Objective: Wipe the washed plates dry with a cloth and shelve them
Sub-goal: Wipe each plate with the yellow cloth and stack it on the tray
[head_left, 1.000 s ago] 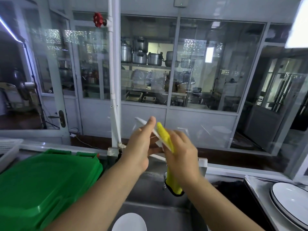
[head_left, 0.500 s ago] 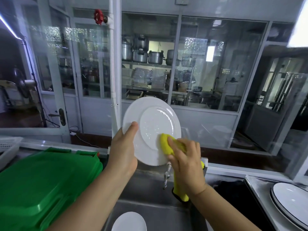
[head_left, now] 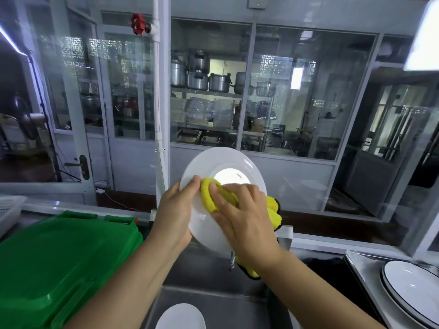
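Note:
A white plate (head_left: 213,162) is held up over the steel sink (head_left: 197,281), tilted with its face toward me. My left hand (head_left: 174,212) grips its left rim, thumb on the face. My right hand (head_left: 244,217) presses a yellow cloth (head_left: 209,194) with a dark edge against the plate's lower middle, fingers spread over the cloth; the cloth's tail hangs below my wrist. A second white plate (head_left: 180,317) lies in the sink bottom. At the right, dark-rimmed white plates (head_left: 413,290) are stacked on a steel counter (head_left: 358,264).
A green plastic lid (head_left: 59,264) covers the space left of the sink. A white basket (head_left: 9,210) sits at the far left. A tap (head_left: 232,260) stands behind the sink, under the plate. Glass partitions and a white pipe (head_left: 158,103) rise ahead.
The plate turned from edge-on to facing me and tilted. My right hand slid the cloth from the plate's lower right across to its middle-left, near my left thumb.

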